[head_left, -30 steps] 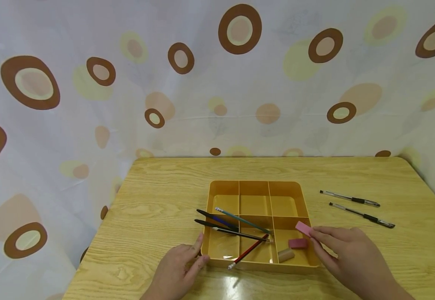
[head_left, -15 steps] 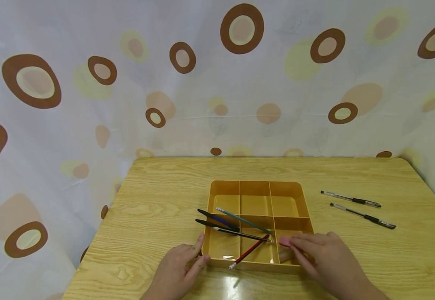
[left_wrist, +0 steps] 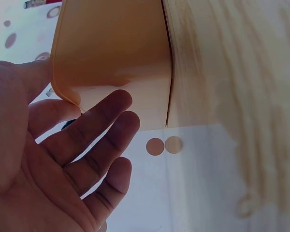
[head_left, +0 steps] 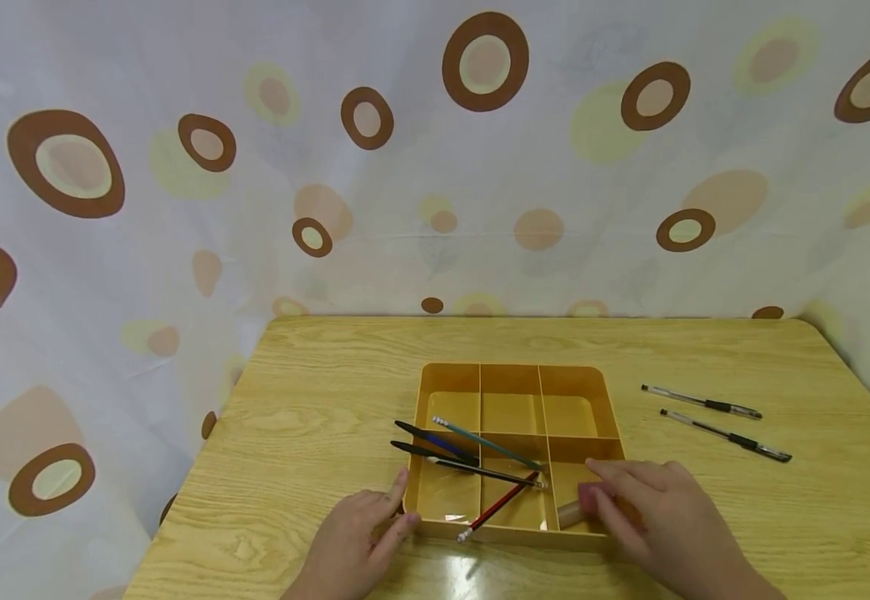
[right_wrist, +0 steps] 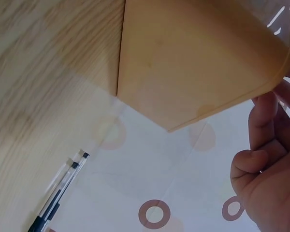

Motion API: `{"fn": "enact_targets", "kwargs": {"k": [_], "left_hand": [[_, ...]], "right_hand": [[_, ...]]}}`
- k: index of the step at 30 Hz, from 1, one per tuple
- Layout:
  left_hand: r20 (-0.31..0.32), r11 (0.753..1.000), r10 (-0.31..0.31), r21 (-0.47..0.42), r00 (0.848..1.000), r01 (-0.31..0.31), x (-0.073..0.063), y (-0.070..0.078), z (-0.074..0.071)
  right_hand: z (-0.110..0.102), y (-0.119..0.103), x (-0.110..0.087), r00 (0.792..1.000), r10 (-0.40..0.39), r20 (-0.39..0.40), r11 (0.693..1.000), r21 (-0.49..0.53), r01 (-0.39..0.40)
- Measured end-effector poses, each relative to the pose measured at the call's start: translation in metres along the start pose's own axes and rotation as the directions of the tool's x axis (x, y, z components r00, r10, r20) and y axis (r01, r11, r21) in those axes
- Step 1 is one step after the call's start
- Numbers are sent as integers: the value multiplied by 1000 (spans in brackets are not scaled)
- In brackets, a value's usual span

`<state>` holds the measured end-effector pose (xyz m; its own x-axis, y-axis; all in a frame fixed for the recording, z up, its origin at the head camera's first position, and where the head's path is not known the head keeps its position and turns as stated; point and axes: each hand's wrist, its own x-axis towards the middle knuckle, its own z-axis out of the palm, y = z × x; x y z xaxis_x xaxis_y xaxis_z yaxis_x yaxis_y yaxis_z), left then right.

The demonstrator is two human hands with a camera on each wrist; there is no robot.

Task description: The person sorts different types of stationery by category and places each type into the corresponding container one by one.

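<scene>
An orange compartment tray [head_left: 510,537] lies on the wooden table. My right hand [head_left: 663,517] reaches over its front right compartment and pinches a pink eraser [head_left: 586,497] between thumb and fingers, the index finger stretched forward. Beside that eraser lies a tan block [head_left: 572,514]; the hand hides the rest of the compartment. At the front left corner, my left hand [head_left: 352,529] rests with thumb and index finger against the tray, its other fingers loose in the left wrist view. Pencils, among them a red one [head_left: 506,502] and a teal one [head_left: 486,442], lie across the dividers.
Two black-gripped pens [head_left: 727,433] lie on the table right of the tray. Dark pens [head_left: 423,450] stick out over the tray's left wall. The tray's back row has three compartments. A patterned curtain [head_left: 405,167] hangs behind the table [head_left: 330,367].
My right hand has moved left and down with the pink eraser, from the tray's right wall into the front right compartment, then slightly back right. The left hand has stayed at the corner.
</scene>
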<state>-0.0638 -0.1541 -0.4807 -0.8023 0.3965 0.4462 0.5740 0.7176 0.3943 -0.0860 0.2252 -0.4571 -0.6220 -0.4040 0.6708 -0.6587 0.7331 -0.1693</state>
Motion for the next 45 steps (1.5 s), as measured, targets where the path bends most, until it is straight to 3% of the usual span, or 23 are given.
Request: {"fn": "enact_targets", "kwargs": {"k": [3,6,10,14,18,25,29,40,42,45], "left_hand": [[-2,1000,7,13,1000,-7,-1,0,0],[-6,1000,13,15,1000,-13,-1,-1,1],[-8,1000,14,4,1000,-14,-1,-2,2],[-14,1000,17,-4,1000,-17,0,-3,2],[-17,1000,24,-8,1000,-24,0,-3,1],[-3,1000,-4,-10,1000,4,0,-3,1],[-7,1000,1,13,1000,-1,-1,-3,2],[-8,1000,3,7,1000,-3,-2,-2,2],[-16,1000,9,13,1000,-9,-2,-2,2],[-31,1000,19,22,999,-18,-2,-3,3]], "right_hand": [[-3,7,-1,999,19,-26,1000,-3,-19],[-7,16,-4,993,118,-5,993,9,-118],[-13,33,-10,969,242,41,970,0,-243],[-20,54,-18,941,314,128,949,-71,-308],[-29,77,-29,877,409,251,912,-153,-381],[-42,117,-45,721,525,453,851,-276,-447],[-47,136,-51,666,558,495,830,-315,-461],[-57,171,-64,582,610,538,790,-361,-495],[-57,173,-64,577,607,546,793,-369,-485],[-57,176,-64,594,592,544,806,-374,-459]]}}
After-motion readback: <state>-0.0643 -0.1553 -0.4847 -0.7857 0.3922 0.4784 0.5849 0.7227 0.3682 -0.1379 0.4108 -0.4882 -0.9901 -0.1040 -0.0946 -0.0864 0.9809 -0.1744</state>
